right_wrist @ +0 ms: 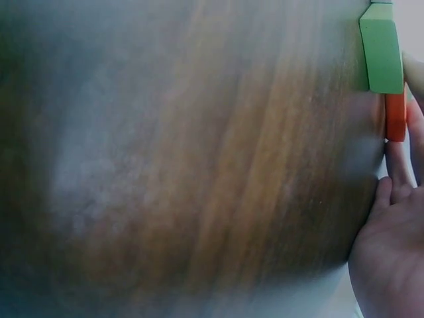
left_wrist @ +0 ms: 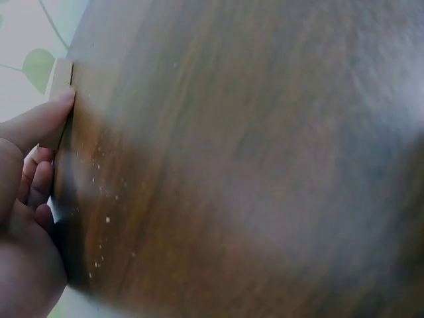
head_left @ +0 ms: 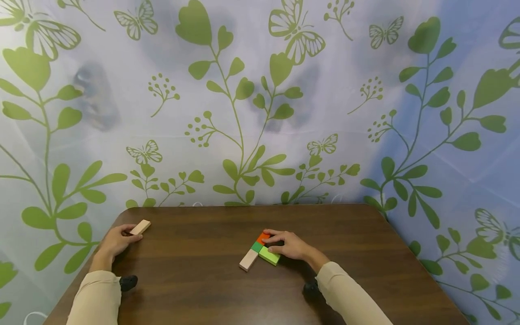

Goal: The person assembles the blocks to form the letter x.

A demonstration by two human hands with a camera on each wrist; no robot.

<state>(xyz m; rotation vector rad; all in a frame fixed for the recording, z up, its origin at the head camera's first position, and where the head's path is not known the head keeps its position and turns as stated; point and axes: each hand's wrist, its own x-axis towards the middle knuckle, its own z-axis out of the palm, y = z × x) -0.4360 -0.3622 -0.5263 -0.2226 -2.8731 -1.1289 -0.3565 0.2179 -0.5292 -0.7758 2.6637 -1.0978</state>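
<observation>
At the table's far left in the head view, my left hand (head_left: 117, 241) pinches a plain wooden block (head_left: 141, 227) between thumb and fingers. The left wrist view shows the thumb (left_wrist: 50, 119) against this block. Right of the table's middle, my right hand (head_left: 294, 246) reaches over joined blocks. Its fingers touch an orange block (head_left: 262, 238), and its thumb rests at a lime green block (head_left: 269, 256). A small dark green block (head_left: 257, 247) sits between these and another plain wooden block (head_left: 248, 260). In the right wrist view, the hand partly hides behind the lime block (right_wrist: 383, 50) and orange block (right_wrist: 395, 116).
The blocks lie on a dark brown wooden table (head_left: 195, 280) with rounded far corners. Behind it hangs a pale curtain (head_left: 170, 131) printed with green leaves and butterflies. Dark wrist devices (head_left: 128, 283) show beside the sleeves.
</observation>
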